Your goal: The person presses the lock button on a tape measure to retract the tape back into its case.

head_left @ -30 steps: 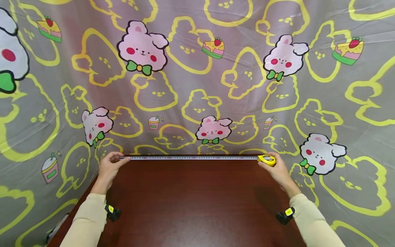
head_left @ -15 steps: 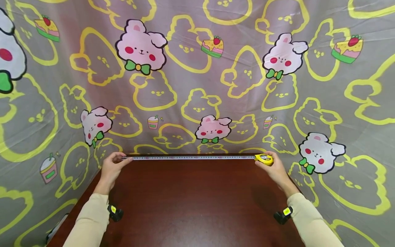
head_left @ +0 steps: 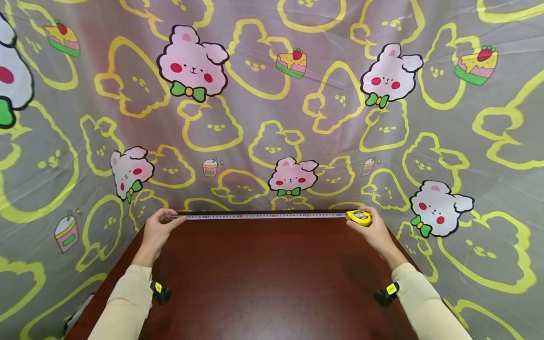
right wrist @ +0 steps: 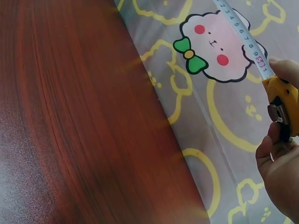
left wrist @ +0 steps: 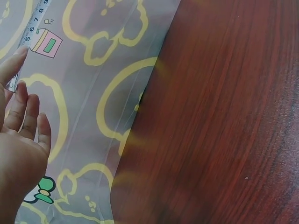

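Observation:
A white tape measure blade stretches level between the two hands, close to the table's far edge in the head view. The left hand pinches its free end between thumb and fingers; in the left wrist view the blade's tip shows at the fingertips, the other fingers loosely bent. At the blade's other end the right hand grips the yellow tape measure case. In the right wrist view the thumb lies over the top of the case, fingers below it, and the blade comes out of its mouth.
A dark red-brown wooden table lies beneath the arms. Around it hangs a grey curtain printed with yellow outlines and rabbit faces, right behind the table's far edge. Small black cameras are strapped to both wrists.
The right hand with the yellow case has shifted a little to the left, and the left hand slightly to the right. The stretch of blade between them is somewhat shorter.

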`<state>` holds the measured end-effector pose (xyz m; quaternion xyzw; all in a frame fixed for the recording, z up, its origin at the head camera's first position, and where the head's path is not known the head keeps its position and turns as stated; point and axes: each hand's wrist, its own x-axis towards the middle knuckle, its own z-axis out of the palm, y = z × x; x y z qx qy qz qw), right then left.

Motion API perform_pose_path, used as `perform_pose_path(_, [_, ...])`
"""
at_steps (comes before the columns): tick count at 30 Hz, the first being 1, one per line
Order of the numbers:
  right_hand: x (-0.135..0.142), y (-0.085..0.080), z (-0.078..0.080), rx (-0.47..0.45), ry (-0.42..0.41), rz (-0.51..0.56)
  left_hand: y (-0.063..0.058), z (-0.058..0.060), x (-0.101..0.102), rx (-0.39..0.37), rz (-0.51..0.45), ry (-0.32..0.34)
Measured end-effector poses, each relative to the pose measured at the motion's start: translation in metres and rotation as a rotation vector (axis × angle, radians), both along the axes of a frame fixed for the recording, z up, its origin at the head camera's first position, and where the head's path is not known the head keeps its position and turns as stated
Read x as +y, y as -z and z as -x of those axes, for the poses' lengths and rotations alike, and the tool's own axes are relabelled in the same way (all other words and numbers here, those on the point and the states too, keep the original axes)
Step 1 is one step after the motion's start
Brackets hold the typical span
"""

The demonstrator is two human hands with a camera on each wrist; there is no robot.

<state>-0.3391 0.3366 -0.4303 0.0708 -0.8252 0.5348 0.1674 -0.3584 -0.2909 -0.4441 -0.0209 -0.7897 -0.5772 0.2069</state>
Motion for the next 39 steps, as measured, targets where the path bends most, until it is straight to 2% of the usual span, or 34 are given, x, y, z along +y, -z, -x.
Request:
perform_pose_path(5, [-0.003, -0.003, 0.002, -0.005, -0.01, -0.011, -0.001, 0.005, 0.003, 0.002, 0.035, -0.003])
perform_pose_path(12, [-0.025, -0.029, -0.023, -0.022, -0.018, -0.024, 0.001, 0.005, 0.009, 0.0, 0.049, 0.002])
perform_pose_path(17, [-0.03, -0.026, -0.023, -0.013, -0.032, -0.035, 0.003, 0.003, 0.01, -0.023, 0.049, 0.001])
perform_pose_path(39, [-0.048, -0.022, -0.02, -0.005, -0.048, -0.004, 0.01, 0.005, 0.013, -0.01, 0.047, 0.005])
